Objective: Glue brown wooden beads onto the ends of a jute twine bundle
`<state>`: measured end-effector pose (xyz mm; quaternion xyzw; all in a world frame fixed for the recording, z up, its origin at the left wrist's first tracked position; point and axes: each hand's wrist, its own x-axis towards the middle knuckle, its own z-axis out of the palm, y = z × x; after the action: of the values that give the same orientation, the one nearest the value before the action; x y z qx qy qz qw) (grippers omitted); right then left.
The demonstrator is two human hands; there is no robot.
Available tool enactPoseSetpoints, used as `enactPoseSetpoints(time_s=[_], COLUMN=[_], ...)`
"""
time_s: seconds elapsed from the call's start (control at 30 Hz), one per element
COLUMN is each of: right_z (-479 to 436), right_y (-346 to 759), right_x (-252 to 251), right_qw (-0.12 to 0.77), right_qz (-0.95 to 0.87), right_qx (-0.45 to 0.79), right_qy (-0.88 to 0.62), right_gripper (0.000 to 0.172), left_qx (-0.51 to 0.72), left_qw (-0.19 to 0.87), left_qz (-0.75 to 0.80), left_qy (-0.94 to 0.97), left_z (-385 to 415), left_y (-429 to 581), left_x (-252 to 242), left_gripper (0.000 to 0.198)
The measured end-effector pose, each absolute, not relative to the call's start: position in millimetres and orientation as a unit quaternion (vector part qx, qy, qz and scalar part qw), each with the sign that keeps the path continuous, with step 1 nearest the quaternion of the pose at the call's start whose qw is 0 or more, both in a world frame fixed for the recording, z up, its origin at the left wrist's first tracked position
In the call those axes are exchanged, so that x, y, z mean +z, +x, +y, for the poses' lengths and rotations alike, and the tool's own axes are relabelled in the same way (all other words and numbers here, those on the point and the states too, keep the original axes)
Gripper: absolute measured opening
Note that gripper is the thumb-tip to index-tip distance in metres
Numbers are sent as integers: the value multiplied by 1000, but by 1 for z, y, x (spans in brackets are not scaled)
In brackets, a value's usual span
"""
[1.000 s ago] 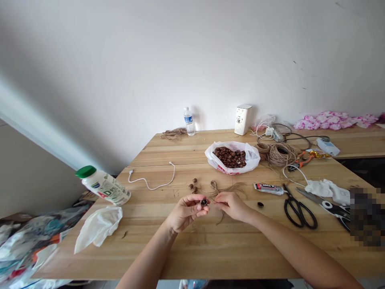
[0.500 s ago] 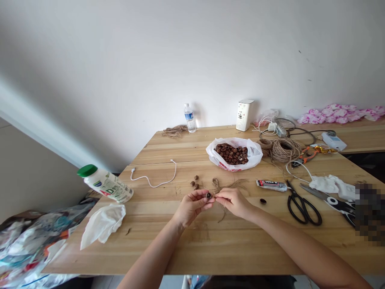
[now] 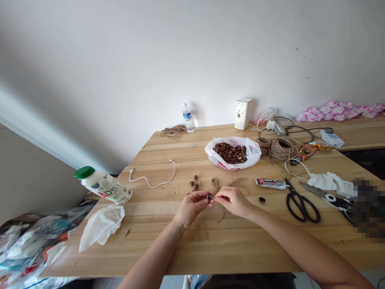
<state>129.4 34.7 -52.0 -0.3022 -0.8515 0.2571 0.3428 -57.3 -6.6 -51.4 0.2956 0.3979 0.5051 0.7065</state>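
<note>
My left hand [image 3: 192, 206] pinches a small brown nut shell [image 3: 209, 196], its hollow dark opening turned up toward me. Close against it on the right, my right hand [image 3: 233, 201] has thumb and forefinger pressed together; what lies between those fingertips is too small to make out. Just behind my hands is a little loop of twine [image 3: 214, 182] with frayed fibres [image 3: 233, 186] trailing to the right. Several brown nut shells [image 3: 195, 186] lie beyond my left hand. A single dark half shell [image 3: 262, 199] rests to the right.
A white plastic bag [image 3: 254, 154] full of shells stands behind. Rightward are twine rolls [image 3: 284, 147], a glue tube [image 3: 270, 183], black scissors [image 3: 302, 202], larger scissors [image 3: 327, 196] and pliers [image 3: 305, 153]. To the left: a white cable [image 3: 153, 185], a green-capped bottle [image 3: 104, 186], a crumpled tissue [image 3: 102, 224].
The shell has tilted slightly in my left fingers, and my right fingertips have shifted a little against it. The whole view has moved slightly.
</note>
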Motion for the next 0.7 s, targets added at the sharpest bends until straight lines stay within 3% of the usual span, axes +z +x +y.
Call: enactPoseSetpoints(time_s=[0.7], right_z=[32], right_y=[129], right_x=[-50], right_qw=[295], right_qz=[-871], right_qx=[234], right_qy=[-314], right_gripper=[16], left_qx=[498], left_qw=[704], left_qz=[395], left_qy=[318], left_z=[-6], left_y=[-56], left_x=[-58], left_gripper=[33])
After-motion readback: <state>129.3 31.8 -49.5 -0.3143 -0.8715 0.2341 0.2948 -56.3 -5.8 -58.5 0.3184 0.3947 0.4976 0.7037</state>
